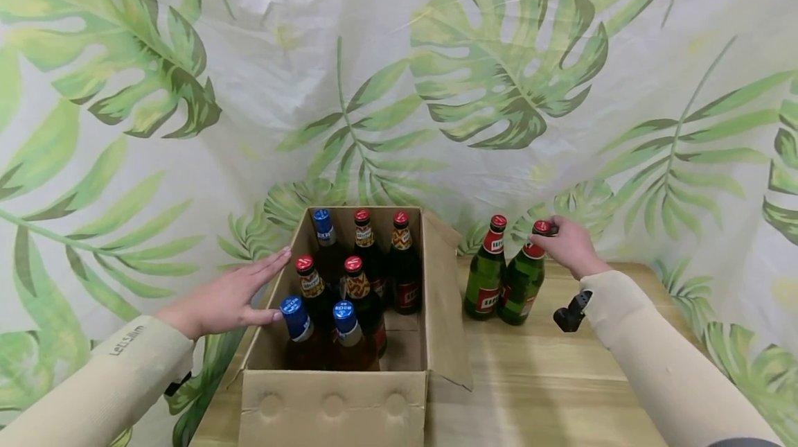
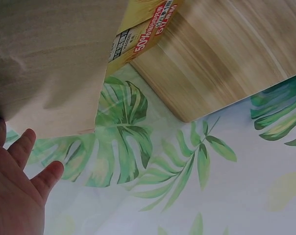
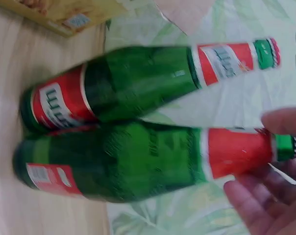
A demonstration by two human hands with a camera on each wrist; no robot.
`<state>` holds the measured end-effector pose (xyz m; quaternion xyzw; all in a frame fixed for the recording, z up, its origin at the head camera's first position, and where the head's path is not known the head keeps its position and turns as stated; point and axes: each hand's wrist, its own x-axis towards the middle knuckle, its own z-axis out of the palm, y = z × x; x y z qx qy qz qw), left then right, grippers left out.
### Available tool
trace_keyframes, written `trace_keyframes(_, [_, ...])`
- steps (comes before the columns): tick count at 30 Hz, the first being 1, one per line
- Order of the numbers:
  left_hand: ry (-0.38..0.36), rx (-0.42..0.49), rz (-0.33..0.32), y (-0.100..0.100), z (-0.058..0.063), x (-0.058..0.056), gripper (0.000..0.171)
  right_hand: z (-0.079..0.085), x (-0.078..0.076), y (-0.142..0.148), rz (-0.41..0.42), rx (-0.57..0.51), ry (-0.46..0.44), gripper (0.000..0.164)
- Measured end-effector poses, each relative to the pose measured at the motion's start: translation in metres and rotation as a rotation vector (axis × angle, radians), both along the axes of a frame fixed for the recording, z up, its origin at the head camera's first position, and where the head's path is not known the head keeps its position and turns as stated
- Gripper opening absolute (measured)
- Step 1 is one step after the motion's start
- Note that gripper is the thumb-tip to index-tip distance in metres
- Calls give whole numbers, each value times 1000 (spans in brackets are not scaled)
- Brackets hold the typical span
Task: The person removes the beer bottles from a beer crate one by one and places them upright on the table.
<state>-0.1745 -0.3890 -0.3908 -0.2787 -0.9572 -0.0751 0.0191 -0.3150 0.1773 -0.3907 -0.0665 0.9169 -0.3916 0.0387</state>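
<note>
My right hand [image 1: 569, 247] pinches the neck of a green beer bottle [image 1: 521, 289], with the thumb on one side and fingers on the other in the right wrist view. Red neck paper and a red cap top this bottle. A second green beer bottle [image 3: 133, 81] stands right beside it. My left hand [image 1: 227, 300], its fingers extended, lies along the left side of an open cardboard box [image 1: 333, 391]. Inside the box stand several dark bottles with red caps [image 1: 353, 265] and three with blue caps [image 1: 345, 315].
The wooden table [image 1: 548, 371] carries the box and both green bottles. A box flap [image 1: 445, 308] folds outward to the right, between the box and those bottles. A leaf-patterned cloth [image 1: 399, 86] hangs behind the table.
</note>
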Motion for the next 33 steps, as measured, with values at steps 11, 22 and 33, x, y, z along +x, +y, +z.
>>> trace_keyframes(11, [3, -12, -11, -1, -2, 0, 93, 55, 5, -67, 164, 14, 201, 53])
trace_keyframes(22, [-6, -14, -2, -2, 0, 1, 93, 51, 3, -171, 439, 85, 196, 50])
trace_keyframes(33, [-37, 17, 5, -2, 3, 2, 93, 22, -10, -210, 426, 244, 197, 49])
